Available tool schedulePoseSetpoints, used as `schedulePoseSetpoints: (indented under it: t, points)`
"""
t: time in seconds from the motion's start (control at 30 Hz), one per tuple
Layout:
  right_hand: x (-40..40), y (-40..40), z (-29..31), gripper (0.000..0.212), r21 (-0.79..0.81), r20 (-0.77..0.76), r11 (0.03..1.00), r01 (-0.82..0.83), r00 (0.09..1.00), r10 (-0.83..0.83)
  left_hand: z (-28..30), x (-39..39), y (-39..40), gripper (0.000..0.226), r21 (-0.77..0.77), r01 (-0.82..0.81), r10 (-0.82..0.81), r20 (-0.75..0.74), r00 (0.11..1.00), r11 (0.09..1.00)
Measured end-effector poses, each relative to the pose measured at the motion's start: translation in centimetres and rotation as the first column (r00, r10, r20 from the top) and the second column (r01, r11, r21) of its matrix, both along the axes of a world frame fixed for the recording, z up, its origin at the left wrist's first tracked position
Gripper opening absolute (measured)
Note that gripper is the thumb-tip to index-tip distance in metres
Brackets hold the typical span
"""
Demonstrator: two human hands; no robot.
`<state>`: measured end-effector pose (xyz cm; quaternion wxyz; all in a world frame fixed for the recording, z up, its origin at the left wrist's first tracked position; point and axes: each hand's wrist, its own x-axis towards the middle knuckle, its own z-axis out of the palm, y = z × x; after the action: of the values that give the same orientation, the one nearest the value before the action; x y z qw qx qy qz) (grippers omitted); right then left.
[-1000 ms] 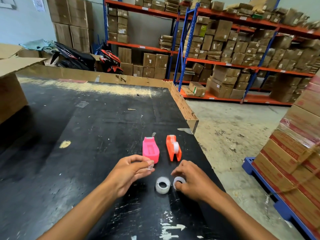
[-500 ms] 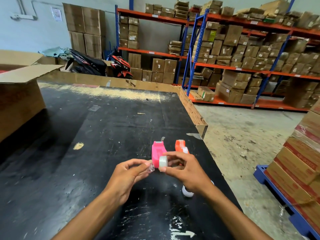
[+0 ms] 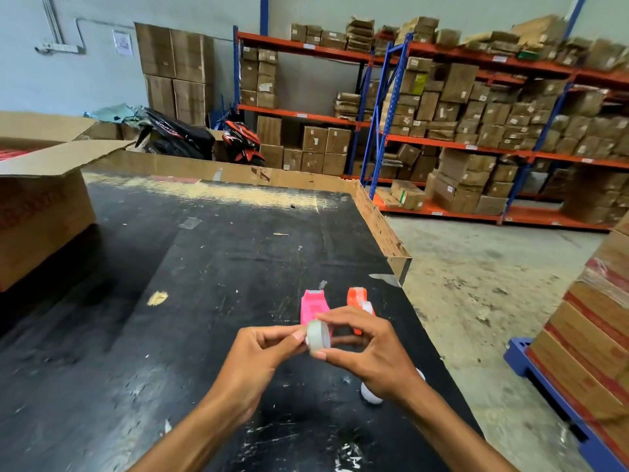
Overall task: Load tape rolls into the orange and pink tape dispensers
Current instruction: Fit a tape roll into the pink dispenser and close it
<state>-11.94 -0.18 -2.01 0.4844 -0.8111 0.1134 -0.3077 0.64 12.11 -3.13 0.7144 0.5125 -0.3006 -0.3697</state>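
A small clear tape roll point(image 3: 318, 337) is held up above the black table point(image 3: 211, 301). My right hand point(image 3: 369, 352) pinches it between thumb and fingers. My left hand point(image 3: 258, 352) touches the roll's left side with its fingertips. Just behind the hands, the pink dispenser point(image 3: 313, 303) lies flat on the table. The orange dispenser point(image 3: 359, 298) stands beside it on the right, with a white roll showing in it. Another tape roll point(image 3: 369, 396) lies on the table, mostly hidden under my right wrist.
An open cardboard box point(image 3: 41, 206) stands on the table's left side. A cardboard rim point(image 3: 381, 223) runs along the table's far and right edges. To the right are a bare floor, a blue pallet point(image 3: 531, 366) with stacked cartons, and shelves full of boxes behind.
My right hand picked one tape roll off the table and lifted it. My left hand came in and now touches the roll. The camera tilted upward.
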Motion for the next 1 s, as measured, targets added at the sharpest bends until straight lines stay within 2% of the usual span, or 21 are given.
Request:
schedulePoseSetpoints:
  t: [0.17, 0.3, 0.43, 0.53, 0.73, 0.9, 1.0]
  points:
    - [0.0, -0.2, 0.5, 0.044, 0.026, 0.054, 1.000, -0.001, 0.999, 0.000, 0.3, -0.1, -0.2, 0.029, -0.046, -0.036, 0.037, 0.027, 0.999, 0.998]
    - [-0.1, 0.0, 0.5, 0.045, -0.026, 0.097, 1.000, 0.008, 0.995, -0.006, 0.2, -0.9, -0.3, 0.027, -0.067, -0.060, 0.063, 0.039, 0.997, 0.996]
    - [-0.2, -0.1, 0.7, 0.044, 0.015, 0.102, 1.000, -0.003, 0.995, 0.001, 0.6, -0.9, -0.3, 0.027, -0.093, -0.109, 0.118, 0.087, 0.989, 0.990]
    - [-0.1, 0.0, 0.8, 0.043, -0.032, 0.097, 0.999, 0.004, 0.995, -0.001, 0.8, -1.1, -0.2, 0.020, -0.117, -0.161, 0.174, 0.110, 0.979, 0.980]
    - [0.0, 0.1, 0.5, 0.042, -0.089, 0.131, 0.995, 0.054, 0.990, -0.042, 0.8, -2.0, -0.9, 0.012, -0.127, -0.267, 0.272, 0.027, 0.962, 0.955]
    - [0.1, 0.0, 0.4, 0.041, -0.156, 0.153, 0.985, 0.067, 0.987, -0.043, 1.0, -2.5, -1.0, 0.016, -0.141, -0.281, 0.285, 0.007, 0.959, 0.949]
    - [0.2, -0.1, 0.3, 0.040, -0.207, 0.135, 0.974, 0.087, 0.989, -0.060, 1.0, -2.5, -1.0, 0.017, -0.095, -0.259, 0.261, 0.004, 0.965, 0.961]
